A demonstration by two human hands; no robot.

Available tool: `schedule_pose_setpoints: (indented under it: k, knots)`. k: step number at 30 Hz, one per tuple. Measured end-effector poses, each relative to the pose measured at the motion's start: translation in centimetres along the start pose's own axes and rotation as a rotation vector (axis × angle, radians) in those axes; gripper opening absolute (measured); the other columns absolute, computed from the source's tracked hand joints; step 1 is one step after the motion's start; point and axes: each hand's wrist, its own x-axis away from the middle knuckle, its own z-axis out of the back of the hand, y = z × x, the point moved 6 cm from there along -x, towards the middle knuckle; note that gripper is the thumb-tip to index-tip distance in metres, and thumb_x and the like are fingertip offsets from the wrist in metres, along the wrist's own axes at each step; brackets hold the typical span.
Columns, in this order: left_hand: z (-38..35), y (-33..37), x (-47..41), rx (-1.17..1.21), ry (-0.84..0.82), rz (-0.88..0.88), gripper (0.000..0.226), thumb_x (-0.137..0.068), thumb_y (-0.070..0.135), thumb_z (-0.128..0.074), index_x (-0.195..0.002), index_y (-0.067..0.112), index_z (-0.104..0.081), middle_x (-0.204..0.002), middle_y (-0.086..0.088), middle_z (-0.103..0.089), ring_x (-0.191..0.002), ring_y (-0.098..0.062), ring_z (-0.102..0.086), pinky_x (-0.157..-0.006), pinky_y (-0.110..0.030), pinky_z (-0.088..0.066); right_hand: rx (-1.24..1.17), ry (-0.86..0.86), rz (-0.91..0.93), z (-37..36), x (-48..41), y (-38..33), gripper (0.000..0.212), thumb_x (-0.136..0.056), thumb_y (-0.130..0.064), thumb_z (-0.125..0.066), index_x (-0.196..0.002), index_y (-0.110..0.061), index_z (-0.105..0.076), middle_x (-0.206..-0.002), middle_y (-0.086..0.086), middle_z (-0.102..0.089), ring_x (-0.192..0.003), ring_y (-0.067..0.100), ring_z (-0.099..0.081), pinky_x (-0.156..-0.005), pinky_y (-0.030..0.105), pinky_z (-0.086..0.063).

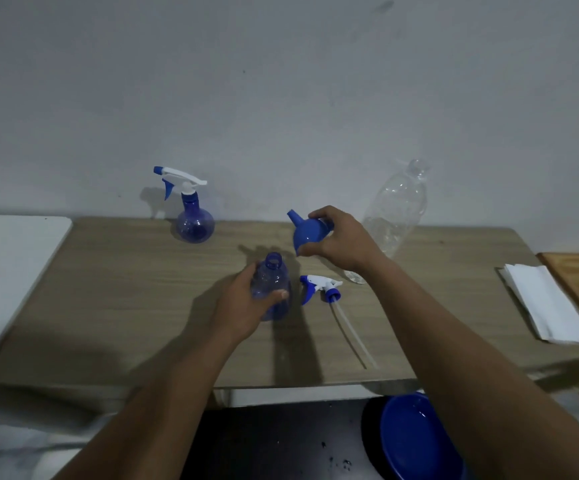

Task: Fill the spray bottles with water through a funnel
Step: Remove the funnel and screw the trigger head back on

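With the left hand gripping the open bottle at the middle of the table and the right hand holding the funnel just beyond it, spout up, the funnel should turn spout-down and seat squarely in the steadied neck.

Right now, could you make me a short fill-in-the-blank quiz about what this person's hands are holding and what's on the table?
1. The right hand holds a blue ____.
2. The left hand grips the uncapped blue spray ____.
3. The detached trigger head lies on the wooden ____.
Missing words: funnel; bottle; table.
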Motion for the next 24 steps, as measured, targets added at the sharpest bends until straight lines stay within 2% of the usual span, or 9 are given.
schedule_pose_setpoints:
  k: [2,4,7,9,12,15,17,20,24]
  knots:
    - [-0.2,-0.2,0.1,0.022,0.007,-0.005,0.049,-0.074,0.03,-0.084,-0.117,0.033,-0.061,-0.1,0.015,-0.069,-0.089,0.003,-0.063,-0.075,-0.02,-0.048,-0.027,0.005,-0.031,-1.3,-0.8,1.4,0.065,-0.068,-0.028,-0.09,-0.124,-0.022,-0.057,-0.117,-0.003,-0.057,-0.099,0.015,-0.058,-0.067,0.017,-0.042]
    - [-0.4,-0.3,0.2,0.035,0.004,-0.015,0.053,-0.076,0.028,-0.084,-0.123,0.033,-0.059,-0.105,0.016,-0.068,-0.094,0.003,-0.063,-0.08,-0.018,-0.049,-0.05,0.019,-0.078,-2.5,-1.6,2.9,0.063,-0.07,-0.027,-0.089,-0.123,-0.021,-0.054,-0.115,-0.002,-0.056,-0.098,0.017,-0.058,-0.068,0.022,-0.044]
    - [-0.4,-0.5,0.1,0.056,0.009,-0.033,0.06,-0.077,0.028,-0.084,-0.13,0.029,-0.057,-0.112,0.015,-0.067,-0.099,0.003,-0.063,-0.085,-0.017,-0.05,-0.046,0.047,-0.112,-4.3,-3.2,4.8,0.064,-0.072,-0.028,-0.085,-0.127,-0.021,-0.051,-0.115,-0.004,-0.055,-0.101,0.02,-0.059,-0.083,0.033,-0.05]
    - [-0.5,-0.7,0.1,0.059,0.015,-0.039,0.06,-0.077,0.027,-0.083,-0.131,0.029,-0.057,-0.113,0.016,-0.067,-0.101,0.004,-0.062,-0.085,-0.014,-0.049,-0.038,0.039,-0.112,-5.3,-4.2,5.8,0.069,-0.076,-0.026,-0.082,-0.136,-0.018,-0.05,-0.118,-0.004,-0.055,-0.103,0.019,-0.058,-0.085,0.032,-0.047]
    - [-0.7,-1.0,0.1,0.114,0.036,-0.028,0.06,-0.076,0.022,-0.084,-0.13,0.028,-0.058,-0.113,0.015,-0.068,-0.102,0.002,-0.064,-0.083,-0.01,-0.047,0.038,0.005,-0.107,-6.8,-5.3,7.1,0.069,-0.079,-0.022,-0.079,-0.141,-0.015,-0.05,-0.133,0.009,-0.055,-0.113,0.025,-0.057,-0.086,0.026,-0.042]
    - [-1.0,-1.6,0.0,0.134,0.03,-0.014,0.064,-0.073,0.029,-0.086,-0.131,0.033,-0.057,-0.117,0.014,-0.068,-0.105,-0.003,-0.065,-0.092,-0.025,-0.053,0.093,-0.009,-0.16,-7.8,-5.8,8.5,0.073,-0.078,-0.026,-0.079,-0.143,-0.019,-0.046,-0.14,0.015,-0.043,-0.117,0.031,-0.056,-0.089,0.026,-0.042]
    - [-1.0,-1.9,-0.1,0.148,0.025,0.003,0.064,-0.073,0.031,-0.085,-0.13,0.037,-0.057,-0.117,0.014,-0.068,-0.106,-0.006,-0.066,-0.094,-0.035,-0.054,0.131,-0.033,-0.19,-8.4,-6.0,9.3,0.073,-0.078,-0.026,-0.079,-0.141,-0.019,-0.044,-0.141,0.015,-0.046,-0.118,0.035,-0.056,-0.091,0.035,-0.049]
    - [-0.9,-1.5,0.1,0.145,0.045,-0.003,0.062,-0.075,0.023,-0.085,-0.13,0.033,-0.058,-0.115,0.015,-0.069,-0.102,-0.001,-0.066,-0.091,-0.027,-0.054,0.146,-0.07,-0.22,-8.6,-5.9,9.7,0.076,-0.078,-0.024,-0.08,-0.143,-0.018,-0.04,-0.144,0.014,-0.047,-0.126,0.038,-0.053,-0.094,0.045,-0.052]
    - [-0.8,-1.2,0.1,0.146,0.037,0.002,0.061,-0.076,0.022,-0.085,-0.13,0.03,-0.058,-0.113,0.016,-0.069,-0.101,0.002,-0.065,-0.088,-0.02,-0.053,0.134,-0.069,-0.199,-7.6,-5.4,9.2,0.089,-0.082,-0.02,-0.079,-0.155,-0.017,-0.026,-0.154,0.017,-0.036,-0.132,0.037,-0.048,-0.101,0.043,-0.046]
